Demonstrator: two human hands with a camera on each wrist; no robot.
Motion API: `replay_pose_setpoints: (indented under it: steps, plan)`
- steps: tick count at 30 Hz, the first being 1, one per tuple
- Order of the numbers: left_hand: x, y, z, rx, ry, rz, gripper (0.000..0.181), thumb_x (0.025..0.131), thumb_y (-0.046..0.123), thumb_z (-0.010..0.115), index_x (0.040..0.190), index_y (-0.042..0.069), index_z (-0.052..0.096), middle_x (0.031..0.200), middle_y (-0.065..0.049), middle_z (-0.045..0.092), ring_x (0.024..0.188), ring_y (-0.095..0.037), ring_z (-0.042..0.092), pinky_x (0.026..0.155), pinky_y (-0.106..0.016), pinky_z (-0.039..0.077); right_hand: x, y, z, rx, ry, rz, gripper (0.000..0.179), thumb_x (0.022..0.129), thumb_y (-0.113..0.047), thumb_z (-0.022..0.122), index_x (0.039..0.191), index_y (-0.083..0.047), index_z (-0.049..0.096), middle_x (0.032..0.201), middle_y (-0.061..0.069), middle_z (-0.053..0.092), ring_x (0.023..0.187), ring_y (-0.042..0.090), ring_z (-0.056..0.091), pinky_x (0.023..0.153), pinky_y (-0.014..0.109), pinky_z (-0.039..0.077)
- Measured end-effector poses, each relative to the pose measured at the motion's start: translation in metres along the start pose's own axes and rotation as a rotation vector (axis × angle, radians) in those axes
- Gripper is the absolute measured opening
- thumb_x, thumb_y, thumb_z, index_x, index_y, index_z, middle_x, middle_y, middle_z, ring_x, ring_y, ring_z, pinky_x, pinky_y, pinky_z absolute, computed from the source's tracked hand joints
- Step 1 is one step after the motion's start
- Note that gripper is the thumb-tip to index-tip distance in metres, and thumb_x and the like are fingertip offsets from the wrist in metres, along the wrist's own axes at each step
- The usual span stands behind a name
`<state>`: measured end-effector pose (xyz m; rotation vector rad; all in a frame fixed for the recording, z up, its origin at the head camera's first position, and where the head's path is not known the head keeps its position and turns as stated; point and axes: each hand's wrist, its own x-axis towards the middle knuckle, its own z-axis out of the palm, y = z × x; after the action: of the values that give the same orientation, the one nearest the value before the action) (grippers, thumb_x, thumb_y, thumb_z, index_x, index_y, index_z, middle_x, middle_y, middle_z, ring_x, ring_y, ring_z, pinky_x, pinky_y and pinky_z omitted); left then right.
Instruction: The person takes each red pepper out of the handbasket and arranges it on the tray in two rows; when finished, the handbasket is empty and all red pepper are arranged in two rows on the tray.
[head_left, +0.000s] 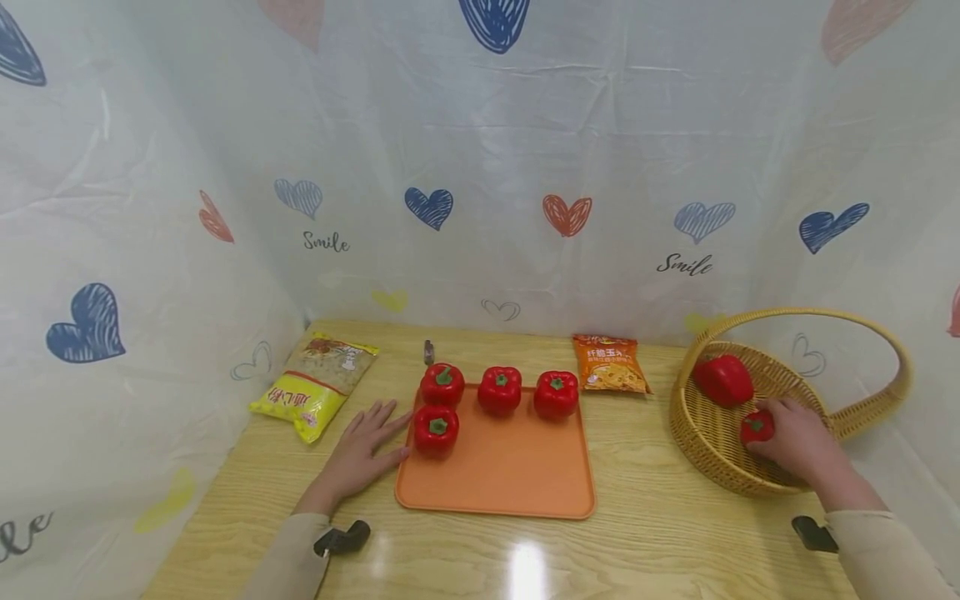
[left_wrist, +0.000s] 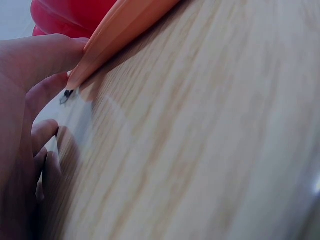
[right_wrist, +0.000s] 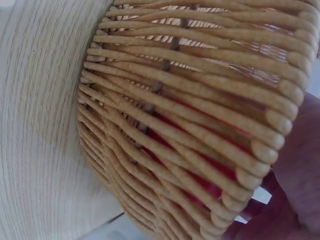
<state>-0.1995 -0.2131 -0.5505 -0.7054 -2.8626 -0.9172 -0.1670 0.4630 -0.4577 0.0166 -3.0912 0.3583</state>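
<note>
My right hand (head_left: 798, 437) reaches into a wicker basket (head_left: 693, 437) at the right and grips a red bell pepper (head_left: 757, 426) with a green stem. A second red bell pepper (head_left: 724, 380) lies on its side in the basket. In the right wrist view the woven wall (right_wrist: 200, 100) hides most of the held pepper. At the left, my left hand (head_left: 363, 450) lies with fingers extended, its thumb and index fingertip against the left rim of an orange tray (head_left: 510, 475). Several red bell peppers (head_left: 500, 391) stand on the tray, along its back and left side.
A yellow-and-clear food bag (head_left: 315, 383) lies left of the tray. An orange snack packet (head_left: 611, 364) lies behind its right corner. A small dark object (head_left: 429, 352) is behind the tray. The basket's tall handle (head_left: 795, 312) arches above it. A heart-printed curtain surrounds the wooden table (head_left: 637, 533).
</note>
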Motion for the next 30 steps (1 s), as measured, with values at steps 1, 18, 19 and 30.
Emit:
replay_pose_setpoints:
  steps: [1, 18, 19, 30]
  plan:
    - [0.000, 0.000, 0.000, -0.001, 0.000, 0.000, 0.062, 0.096, 0.046, 0.066, 0.152, 0.023, 0.051, 0.162, -0.017, 0.034, 0.153, -0.042, 0.020, 0.123, -0.059, 0.008, 0.000, 0.001, 0.000, -0.001, 0.007, -0.005, 0.071, 0.074, -0.024, 0.086, 0.123, 0.018, 0.054, 0.114, 0.040, 0.050, 0.098, 0.058, 0.049, 0.079, 0.071, 0.046]
    - [0.000, 0.000, -0.001, -0.003, 0.002, 0.003, 0.062, 0.096, 0.046, 0.066, 0.152, 0.022, 0.051, 0.162, -0.018, 0.034, 0.152, -0.043, 0.020, 0.123, -0.060, 0.008, -0.009, 0.003, -0.003, 0.030, 0.077, 0.012, 0.066, 0.083, -0.038, 0.083, 0.121, 0.011, 0.059, 0.122, 0.042, 0.042, 0.100, 0.060, 0.051, 0.077, 0.070, 0.048]
    - [0.000, 0.000, -0.001, -0.002, 0.002, 0.004, 0.062, 0.097, 0.046, 0.066, 0.152, 0.022, 0.051, 0.162, -0.018, 0.034, 0.152, -0.043, 0.020, 0.123, -0.060, 0.008, -0.009, 0.003, -0.003, 0.032, 0.088, 0.011, 0.066, 0.083, -0.038, 0.083, 0.121, 0.010, 0.059, 0.122, 0.042, 0.042, 0.100, 0.060, 0.051, 0.077, 0.070, 0.048]
    - [0.000, 0.001, 0.000, -0.004, -0.004, -0.008, 0.062, 0.096, 0.048, 0.065, 0.152, 0.023, 0.051, 0.162, -0.017, 0.034, 0.153, -0.042, 0.019, 0.123, -0.060, 0.008, -0.012, -0.003, -0.002, 0.087, 0.142, 0.049, 0.065, 0.087, -0.041, 0.080, 0.122, 0.009, 0.058, 0.117, 0.039, 0.044, 0.096, 0.055, 0.051, 0.072, 0.066, 0.050]
